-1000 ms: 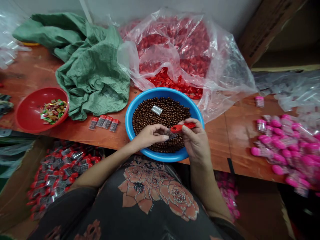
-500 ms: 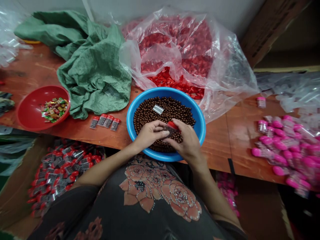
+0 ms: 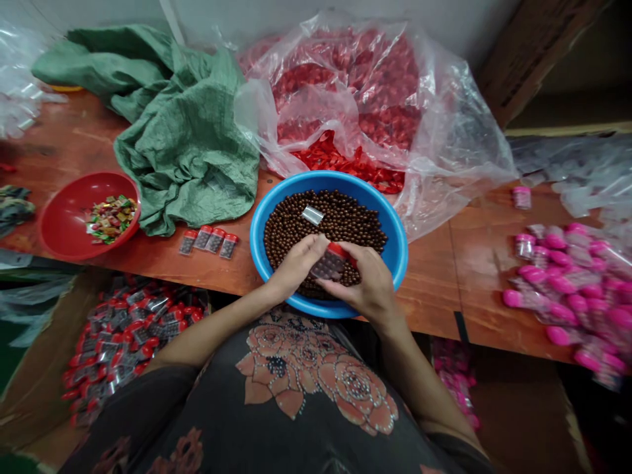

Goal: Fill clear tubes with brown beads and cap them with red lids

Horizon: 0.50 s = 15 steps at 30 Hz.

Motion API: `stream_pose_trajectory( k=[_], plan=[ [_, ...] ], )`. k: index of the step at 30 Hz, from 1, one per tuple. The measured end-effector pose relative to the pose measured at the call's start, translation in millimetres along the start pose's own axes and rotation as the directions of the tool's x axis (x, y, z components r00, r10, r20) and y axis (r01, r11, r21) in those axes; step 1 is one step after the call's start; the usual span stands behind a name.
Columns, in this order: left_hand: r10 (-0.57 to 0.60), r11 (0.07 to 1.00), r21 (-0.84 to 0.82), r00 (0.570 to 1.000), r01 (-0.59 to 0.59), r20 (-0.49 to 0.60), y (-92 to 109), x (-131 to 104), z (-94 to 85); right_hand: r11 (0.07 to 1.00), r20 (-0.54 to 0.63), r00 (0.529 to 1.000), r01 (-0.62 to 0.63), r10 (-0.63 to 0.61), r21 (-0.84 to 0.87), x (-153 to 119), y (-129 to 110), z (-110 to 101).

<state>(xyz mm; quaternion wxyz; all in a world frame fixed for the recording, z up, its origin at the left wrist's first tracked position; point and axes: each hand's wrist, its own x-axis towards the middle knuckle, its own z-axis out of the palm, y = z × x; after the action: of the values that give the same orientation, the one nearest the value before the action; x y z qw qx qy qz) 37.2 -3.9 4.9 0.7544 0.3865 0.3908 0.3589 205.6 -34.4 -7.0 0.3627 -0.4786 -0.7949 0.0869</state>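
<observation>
Over the blue basin (image 3: 401,243) of brown beads (image 3: 340,205), both hands grip one clear container with a red cap (image 3: 328,264), filled with dark beads. My left hand (image 3: 296,262) has its fingertips on the cap's left side. My right hand (image 3: 369,276) wraps the container from the right, thumb below and fingers at the cap. A short clear, silvery container (image 3: 313,214) lies on the beads. Several filled red-capped containers (image 3: 214,241) lie on the table left of the basin.
Behind the basin is a plastic bag of red pieces (image 3: 345,158), beside a green sack (image 3: 192,145). A red bowl (image 3: 64,224) holds wrapped sweets. Pink-capped containers (image 3: 567,283) pile up at the right. A box of red-capped containers (image 3: 118,342) sits below the table edge.
The container between my hands has turned so more of its clear side shows. My left fingers have moved up from its body to the cap.
</observation>
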Motion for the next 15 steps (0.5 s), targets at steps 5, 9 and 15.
stream_pose_trajectory(
  k=[5, 9, 15],
  plan=[
    [-0.054, 0.996, -0.073, 0.996, 0.049, -0.074, -8.0, 6.1, 12.9, 0.999, 0.017, 0.999, 0.044, -0.044, -0.029, 4.0, -4.8, 3.2],
    [-0.019, 0.997, -0.073, 0.996, 0.013, -0.087, -11.1, 5.4, 14.7, 0.988, -0.012, 0.994, 0.110, -0.112, -0.112, 3.0, -4.1, 8.2],
    [-0.024, 0.997, -0.069, 0.997, 0.018, -0.076, -9.6, 2.5, 11.9, 0.988, 0.009, 0.995, 0.103, -0.102, -0.119, 2.0, -5.3, 6.9]
  ],
)
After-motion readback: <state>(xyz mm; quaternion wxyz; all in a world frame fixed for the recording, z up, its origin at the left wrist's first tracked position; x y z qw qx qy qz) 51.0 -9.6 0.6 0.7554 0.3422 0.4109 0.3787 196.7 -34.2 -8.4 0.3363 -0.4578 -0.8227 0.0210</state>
